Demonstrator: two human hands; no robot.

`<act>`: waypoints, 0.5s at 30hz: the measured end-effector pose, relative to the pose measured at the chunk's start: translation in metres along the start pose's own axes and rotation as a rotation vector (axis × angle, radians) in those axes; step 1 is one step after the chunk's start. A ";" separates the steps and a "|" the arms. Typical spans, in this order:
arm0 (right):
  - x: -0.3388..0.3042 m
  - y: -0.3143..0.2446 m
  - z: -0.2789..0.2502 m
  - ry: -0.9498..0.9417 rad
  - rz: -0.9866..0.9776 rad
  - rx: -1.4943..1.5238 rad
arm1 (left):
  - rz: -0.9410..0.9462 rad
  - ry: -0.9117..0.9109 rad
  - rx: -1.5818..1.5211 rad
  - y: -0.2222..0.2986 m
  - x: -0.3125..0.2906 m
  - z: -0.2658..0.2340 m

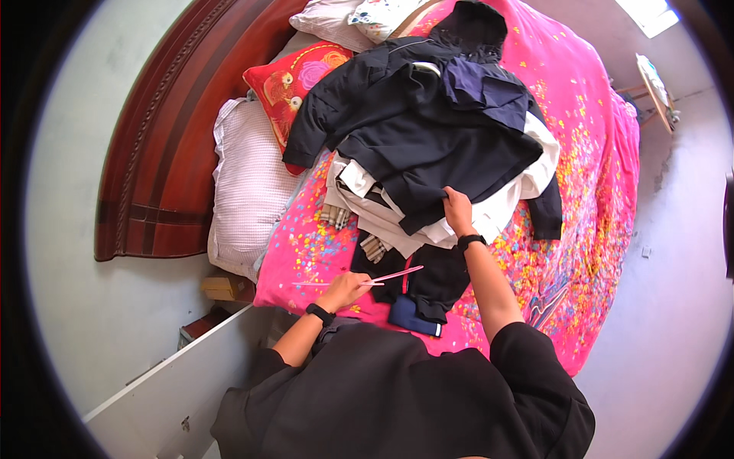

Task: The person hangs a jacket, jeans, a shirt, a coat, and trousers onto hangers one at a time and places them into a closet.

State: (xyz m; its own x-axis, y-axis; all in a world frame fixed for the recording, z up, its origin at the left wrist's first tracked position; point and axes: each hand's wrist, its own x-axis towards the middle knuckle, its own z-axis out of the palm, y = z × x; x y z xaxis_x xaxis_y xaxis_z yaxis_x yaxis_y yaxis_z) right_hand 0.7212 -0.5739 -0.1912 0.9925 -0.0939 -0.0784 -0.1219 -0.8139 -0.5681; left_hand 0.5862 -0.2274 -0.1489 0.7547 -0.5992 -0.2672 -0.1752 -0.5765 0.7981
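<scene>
My right hand (459, 213) is closed on the lower edge of a black sweatshirt (436, 149), which lies spread over a heap of clothes on the bed. In my left hand (345, 291) is a thin pink clothes hanger (403, 272), held level above the near side of the bed. Under the sweatshirt, white and cream garments (544, 157) stick out, with some checked cloth (335, 216) at their left. A black hooded jacket (336, 84) lies behind, and dark navy cloth (489, 92) rests on top. Nearer me is a folded black garment (443, 283) beside a small navy piece (414, 315).
A pink flowered sheet (604, 145) covers the bed. Pillows (248, 172) and a red cushion (294, 84) sit against the brown headboard (164, 153). A white panel (176, 382) stands at my lower left, close to a small box (222, 288). Pale floor (673, 252) runs along the right.
</scene>
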 end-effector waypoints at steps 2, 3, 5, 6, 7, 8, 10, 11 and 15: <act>-0.031 -0.002 -0.012 0.162 -0.012 0.005 | 0.050 -0.002 -0.002 0.002 0.000 -0.008; -0.051 0.002 -0.021 0.231 -0.052 0.062 | 0.094 -0.006 0.023 0.007 0.001 -0.017; -0.101 -0.005 -0.033 0.305 -0.100 0.179 | 0.144 -0.017 0.069 0.016 -0.001 -0.036; -0.133 -0.015 -0.041 0.306 -0.108 0.239 | 0.177 -0.008 0.105 0.024 -0.005 -0.046; -0.170 -0.018 -0.043 0.187 -0.036 0.318 | 0.154 -0.016 0.175 0.042 -0.006 -0.058; -0.206 -0.020 -0.043 0.064 0.029 0.402 | 0.125 -0.023 0.169 0.057 -0.010 -0.070; -0.283 -0.018 -0.038 -0.187 0.130 0.346 | 0.092 -0.087 0.177 0.080 -0.021 -0.091; -0.316 -0.008 -0.032 -0.303 0.194 0.324 | 0.080 -0.105 0.085 0.089 -0.027 -0.098; -0.427 0.052 -0.028 -0.793 0.590 0.235 | 0.048 -0.207 0.114 0.094 -0.049 -0.091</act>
State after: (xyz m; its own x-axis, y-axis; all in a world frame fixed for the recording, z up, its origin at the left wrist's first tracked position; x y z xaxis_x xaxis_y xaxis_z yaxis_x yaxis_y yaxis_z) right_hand 0.2918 -0.5920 -0.1641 0.4909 0.0329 -0.8706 -0.6737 -0.6192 -0.4033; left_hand 0.5904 -0.2017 -0.0114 0.6004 -0.7214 -0.3451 -0.2868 -0.5971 0.7492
